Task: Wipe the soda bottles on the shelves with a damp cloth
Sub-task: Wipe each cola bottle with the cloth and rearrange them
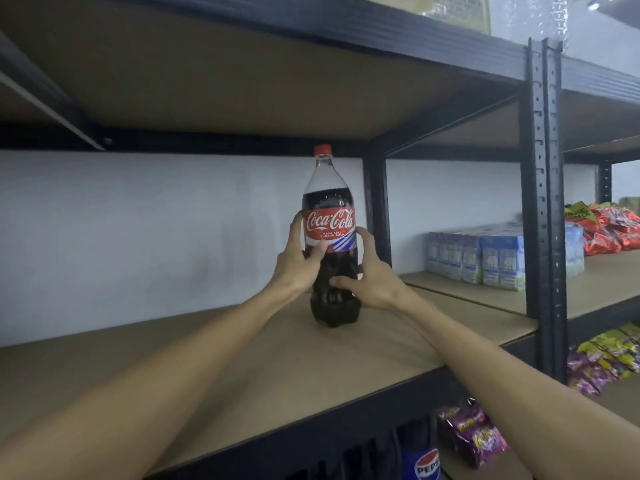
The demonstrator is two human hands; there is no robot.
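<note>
A Coca-Cola bottle (329,216) with a red cap stands upright on the brown shelf (214,368), just right of the frame's centre. The left grip (298,261) curls round its left side, thumb on the label. The right grip (375,284) wraps its lower right side, thumb across the dark body. Blue cartons (485,258) and red snack bags (609,233) sit at middle right, and a Pepsi bottle (427,462) shows at the bottom edge.

The bottle (329,237) label reads "Coca-Cola"; a lower-shelf Pepsi bottle (423,462) reads "PEPSI".
</note>
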